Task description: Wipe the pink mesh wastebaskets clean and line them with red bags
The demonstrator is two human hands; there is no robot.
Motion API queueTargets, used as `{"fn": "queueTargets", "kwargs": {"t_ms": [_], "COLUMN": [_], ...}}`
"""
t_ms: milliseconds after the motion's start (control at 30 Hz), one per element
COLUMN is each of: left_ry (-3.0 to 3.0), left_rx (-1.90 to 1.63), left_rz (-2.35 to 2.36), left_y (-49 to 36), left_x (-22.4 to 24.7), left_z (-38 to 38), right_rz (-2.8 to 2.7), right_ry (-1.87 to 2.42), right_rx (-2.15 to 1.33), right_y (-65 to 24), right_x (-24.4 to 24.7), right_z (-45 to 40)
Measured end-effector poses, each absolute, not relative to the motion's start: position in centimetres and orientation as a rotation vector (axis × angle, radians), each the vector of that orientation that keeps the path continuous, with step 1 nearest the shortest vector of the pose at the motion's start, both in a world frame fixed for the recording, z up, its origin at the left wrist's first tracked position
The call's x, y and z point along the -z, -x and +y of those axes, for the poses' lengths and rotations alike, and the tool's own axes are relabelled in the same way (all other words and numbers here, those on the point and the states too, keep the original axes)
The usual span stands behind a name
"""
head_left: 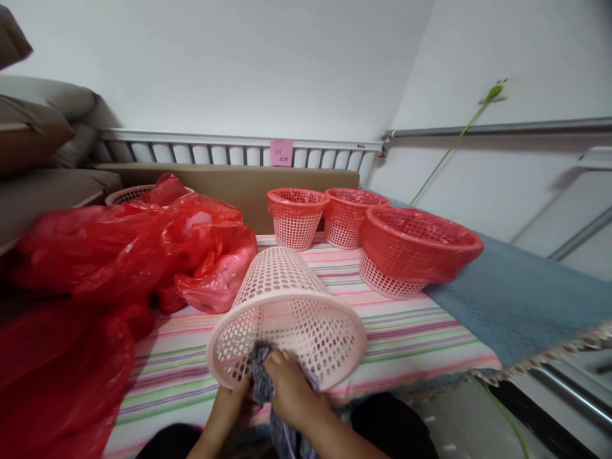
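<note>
A pale pink perforated plastic basket [282,274] lies on its side, its wide mouth facing me. My left hand [238,394] is closed at the lower left of its rim, the fingers partly hidden by the rim and a cloth. A dark grey patterned cloth [262,373] is bunched in my right hand [291,386], which is just inside the lower edge of the mouth. Part of this cloth hangs down below the hand toward my lap.
Three baskets lined with red bags, a small one [294,220], another [351,217] and a larger one [406,252], stand behind and right. Red plastic bags [138,236] heap at left over another basket [127,195]. A striped cloth [406,338] covers the surface; a radiator [191,153] lines the wall.
</note>
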State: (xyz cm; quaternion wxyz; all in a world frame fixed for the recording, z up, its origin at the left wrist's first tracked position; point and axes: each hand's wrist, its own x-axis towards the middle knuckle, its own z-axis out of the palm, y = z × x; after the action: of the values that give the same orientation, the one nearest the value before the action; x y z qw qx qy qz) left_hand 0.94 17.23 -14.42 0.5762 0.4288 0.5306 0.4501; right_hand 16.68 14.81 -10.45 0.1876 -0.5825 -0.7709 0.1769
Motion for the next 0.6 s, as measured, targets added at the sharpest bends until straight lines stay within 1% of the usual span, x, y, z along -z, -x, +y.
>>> {"fn": "queueTargets", "kwargs": {"t_ms": [133,267,333,433,500,600], "left_ry": [-1.011,-0.967,-0.956,-0.924,-0.900,-0.866], "left_rx": [-1.165,-1.146,-1.114,-0.958,-0.851,-0.798], "left_rz": [1.208,1.212,1.237,1.257,1.279,1.327], "left_y": [-1.1,-1.1,-1.1,-1.1,-1.1,-1.2], "left_x": [14.3,14.7,14.6,14.2,13.9,13.6], "left_z": [17.1,17.1,17.0,16.7,16.5,16.2], "right_rz": [-2.174,-2.091,-2.059,-2.033,-2.005,-1.916], "right_ry": [1.628,1.677,1.753,1.842,1.849,1.818], "right_rx": [-0.611,-0.534,-0.438,-0.327,-0.320,-0.317], "right_y": [-16.8,-16.4,-16.1,-16.2,-16.6,-17.4], "right_x": [10.5,10.6,10.6,10.7,10.6,10.5], "right_z": [11.4,12.5,14.5,18.8,22.1,26.9]}}
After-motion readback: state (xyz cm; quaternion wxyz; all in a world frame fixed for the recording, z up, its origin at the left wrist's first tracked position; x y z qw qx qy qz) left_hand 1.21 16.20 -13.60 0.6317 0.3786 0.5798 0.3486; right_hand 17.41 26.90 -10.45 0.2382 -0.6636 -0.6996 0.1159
